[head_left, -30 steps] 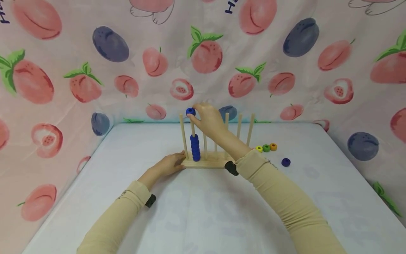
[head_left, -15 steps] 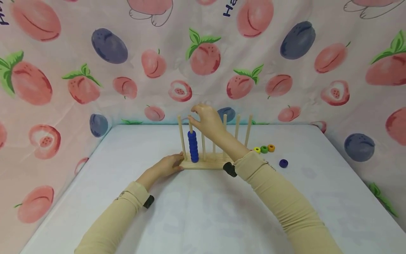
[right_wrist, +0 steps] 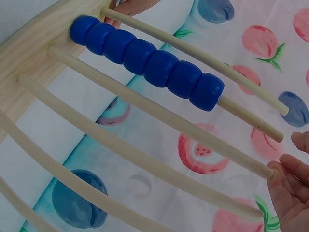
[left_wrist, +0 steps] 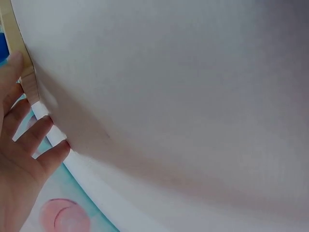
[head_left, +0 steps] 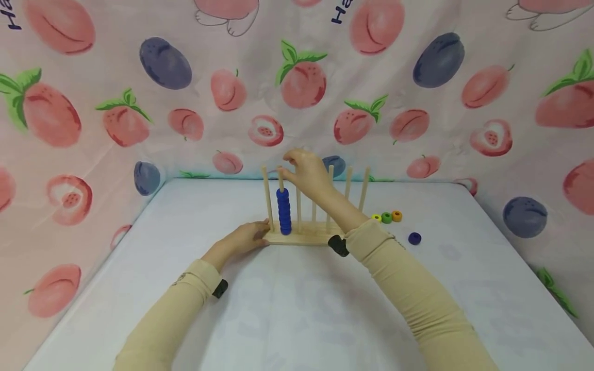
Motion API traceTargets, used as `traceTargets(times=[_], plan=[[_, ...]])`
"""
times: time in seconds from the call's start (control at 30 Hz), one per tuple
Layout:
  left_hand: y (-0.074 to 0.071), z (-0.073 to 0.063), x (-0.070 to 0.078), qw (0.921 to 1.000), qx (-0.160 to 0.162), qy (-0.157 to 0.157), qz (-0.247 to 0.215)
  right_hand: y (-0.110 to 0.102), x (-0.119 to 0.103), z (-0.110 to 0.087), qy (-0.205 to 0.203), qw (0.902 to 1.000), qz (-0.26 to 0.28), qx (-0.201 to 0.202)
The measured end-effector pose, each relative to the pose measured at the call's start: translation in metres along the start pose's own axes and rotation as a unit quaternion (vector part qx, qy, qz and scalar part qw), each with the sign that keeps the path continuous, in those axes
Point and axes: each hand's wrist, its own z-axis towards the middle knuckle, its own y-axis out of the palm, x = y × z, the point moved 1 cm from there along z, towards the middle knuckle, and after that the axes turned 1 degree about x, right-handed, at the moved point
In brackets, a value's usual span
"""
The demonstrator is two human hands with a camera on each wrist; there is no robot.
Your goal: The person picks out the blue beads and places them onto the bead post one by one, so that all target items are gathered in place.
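Observation:
A wooden bead abacus [head_left: 301, 238] with several upright pegs stands on the table. Several blue beads [head_left: 284, 212] are stacked on its second peg from the left, and the bare peg tip shows above them. My left hand [head_left: 243, 238] holds the left end of the base, thumb at the front and a finger toward the back; in the left wrist view its other fingers [left_wrist: 59, 153] are spread. At the peg tops, my right hand [head_left: 308, 172] has its thumb and fingers apart with nothing between them. In the right wrist view its fingertips [right_wrist: 276, 181] appear beside the peg ends.
To the right of the abacus lie a yellow bead [head_left: 376, 218], a green bead [head_left: 386, 217] and an orange bead [head_left: 396, 216] in a row. A dark purple bead [head_left: 415, 238] lies nearer to me. Fruit-patterned cloth [head_left: 264, 62] hangs behind the white table [head_left: 297, 319].
One second ago my right hand held a blue bead at the tip of the second peg. That bead has dropped onto the stack, and the fingers have parted. My left hand stays put.

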Motion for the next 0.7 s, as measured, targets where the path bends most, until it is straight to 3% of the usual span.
traceTargets(times=[0.4,0.7], plan=[[0.0025,0.0006,0.0005,0.9999,-0.002,-0.012,-0.004,0.0029,0.0013,-0.0007,-0.007,0.9999,0.006,0.003],[0.0036,-0.0046,0.0000,0.9999,-0.008,0.001,0.009,0.0037,0.0016,-0.0062,-0.024,0.9996,0.006,0.015]])
